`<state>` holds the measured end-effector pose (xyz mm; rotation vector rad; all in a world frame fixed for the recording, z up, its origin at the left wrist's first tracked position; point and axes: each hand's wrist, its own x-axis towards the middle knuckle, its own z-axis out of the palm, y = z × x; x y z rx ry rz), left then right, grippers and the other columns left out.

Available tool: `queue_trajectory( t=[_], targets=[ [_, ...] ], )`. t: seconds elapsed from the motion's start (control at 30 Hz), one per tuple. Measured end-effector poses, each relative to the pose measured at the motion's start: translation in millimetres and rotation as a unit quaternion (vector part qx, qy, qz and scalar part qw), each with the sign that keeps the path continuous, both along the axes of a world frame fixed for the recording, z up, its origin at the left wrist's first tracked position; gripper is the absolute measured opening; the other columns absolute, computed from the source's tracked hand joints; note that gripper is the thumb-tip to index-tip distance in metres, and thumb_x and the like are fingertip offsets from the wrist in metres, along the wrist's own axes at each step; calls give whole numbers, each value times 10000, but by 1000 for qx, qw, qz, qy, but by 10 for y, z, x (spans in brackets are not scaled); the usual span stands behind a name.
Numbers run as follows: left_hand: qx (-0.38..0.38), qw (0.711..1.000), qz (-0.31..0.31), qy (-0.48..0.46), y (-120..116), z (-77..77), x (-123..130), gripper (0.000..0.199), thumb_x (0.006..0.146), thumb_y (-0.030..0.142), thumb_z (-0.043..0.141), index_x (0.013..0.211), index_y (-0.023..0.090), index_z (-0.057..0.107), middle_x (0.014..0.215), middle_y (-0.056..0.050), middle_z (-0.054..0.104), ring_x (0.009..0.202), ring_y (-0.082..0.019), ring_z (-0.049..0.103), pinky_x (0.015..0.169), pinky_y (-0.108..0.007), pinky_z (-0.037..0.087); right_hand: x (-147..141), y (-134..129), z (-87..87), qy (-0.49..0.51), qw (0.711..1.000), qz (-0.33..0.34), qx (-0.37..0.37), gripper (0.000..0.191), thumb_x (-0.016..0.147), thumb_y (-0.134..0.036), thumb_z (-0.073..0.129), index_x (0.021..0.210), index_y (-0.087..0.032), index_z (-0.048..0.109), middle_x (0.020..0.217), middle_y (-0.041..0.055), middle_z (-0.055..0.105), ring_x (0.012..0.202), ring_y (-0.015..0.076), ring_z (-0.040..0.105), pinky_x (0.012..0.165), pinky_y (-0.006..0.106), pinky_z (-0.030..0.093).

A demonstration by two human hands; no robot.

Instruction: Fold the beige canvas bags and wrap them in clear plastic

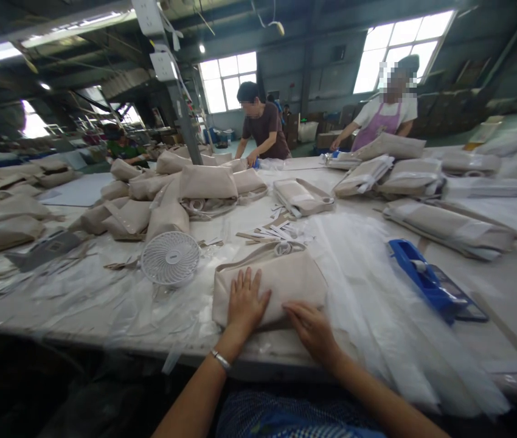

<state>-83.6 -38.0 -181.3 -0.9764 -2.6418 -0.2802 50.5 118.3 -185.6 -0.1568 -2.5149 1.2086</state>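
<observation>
A beige handbag (292, 277) lies in front of me near the table's front edge, its strap looped along the far side. Flat on the left half of the bag rests my left hand (246, 304), fingers spread; a silver bracelet circles that wrist. My right hand (311, 331) is at the bag's near right side, fingertips drawn together on the beige material in a pinch. The thumb is only partly visible. Just left of the bag stands a small white fan (170, 258). Clear plastic bags (368, 292) are spread to the right of it.
A blue tape dispenser (423, 277) sits at the right beside a dark flat phone-like object (463, 298). Beige bags (208, 182) are heaped at the back left; plastic-wrapped ones (450, 225) lie at right. Paper strips (277, 231) are scattered behind. Two people (265, 128) work across the table.
</observation>
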Motion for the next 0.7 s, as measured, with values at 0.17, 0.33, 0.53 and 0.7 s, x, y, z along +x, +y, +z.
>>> queue_trajectory(
  t=[0.17,0.33,0.53,0.7],
  targets=[
    [3,999,-2,-32,-6,45,-21,581,992,467,435,1502,191,404,1558,-164,391,1453,-369,329,1163,-590,315,300,-169,-57,-221,852,-43,-473,604,936,-691,413,1087,-158,653,1094,186,730,903,313,750,859,500,625],
    [12,997,0,-82,-3,111,-23,592,991,474,439,1500,173,408,1557,-170,389,1451,-368,334,1171,-588,302,26,-298,10,-106,741,-48,-662,391,987,-494,487,1181,-180,618,1309,146,658,1246,249,615,1120,421,475],
    [38,995,-6,-95,47,213,126,583,1006,484,385,1481,149,429,1524,-155,447,1423,-333,394,1166,-548,339,-202,-521,232,-27,705,-89,-703,475,787,-446,784,1187,-215,668,1339,63,652,1313,256,557,1060,356,538],
    [188,972,-60,-130,-82,367,174,575,992,462,444,1473,145,440,1514,-121,468,1409,-256,432,1181,-426,363,-229,-467,442,37,739,-126,-661,523,690,-381,873,1149,-198,704,1270,41,696,1263,243,596,1007,277,564]
  ],
)
